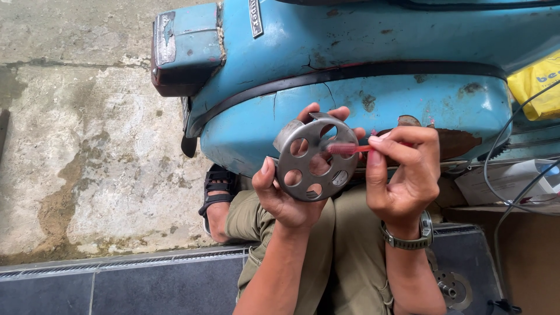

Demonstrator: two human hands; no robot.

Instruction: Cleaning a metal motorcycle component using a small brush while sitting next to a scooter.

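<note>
Centre of the frame: left hand (286, 195) clamped on a round grey metal drum (315, 157) with large holes through its face, thumb up the left rim, fingertips hooked over the top edge. Just right of it, right hand (405, 172) pinched shut on a thin red brush (349, 149), bristle end touching the drum's face near the middle. Green-strapped wristwatch (411, 236) on the right wrist. Behind both hands, filling the upper frame, a worn blue scooter body (361, 76) with cracked, chipped paint and a black trim strip. Lower centre, knees in olive trousers (344, 251); lower left of centre, a foot in a black sandal (217, 195) on stained concrete floor (87, 146). Yellow bag (536, 84) at the right edge.
</note>
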